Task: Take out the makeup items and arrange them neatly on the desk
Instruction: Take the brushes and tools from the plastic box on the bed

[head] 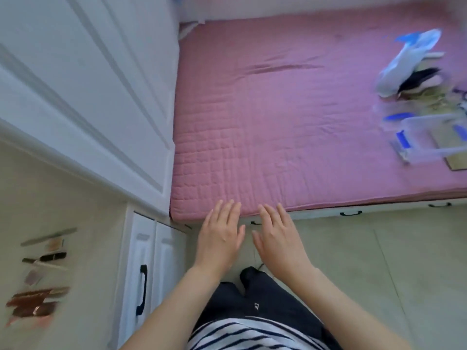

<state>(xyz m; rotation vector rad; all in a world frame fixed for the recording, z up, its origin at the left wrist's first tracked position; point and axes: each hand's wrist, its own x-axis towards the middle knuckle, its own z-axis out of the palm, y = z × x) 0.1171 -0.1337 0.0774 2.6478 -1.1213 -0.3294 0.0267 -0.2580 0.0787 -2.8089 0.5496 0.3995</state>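
Several makeup items [41, 276] lie in a column on the pale desk [75, 223] at the far left: thin sticks, small compacts and rose-coloured cases, all blurred. My left hand [219, 236] and my right hand [278, 241] hover side by side in front of me, palms down, fingers spread, both with nothing in them, just before the near edge of the pink bed [278, 109]. A clear plastic box [429, 137] with blue clips sits on the bed at the far right, beside a white and blue bag [409, 61] and other blurred items.
A white panelled wardrobe [88, 84] rises on the left, between the desk and the bed. White drawers with a black handle [142, 290] sit under the desk. Pale floor tiles [366, 274] stretch to the right. My dark trousers and striped top fill the bottom.
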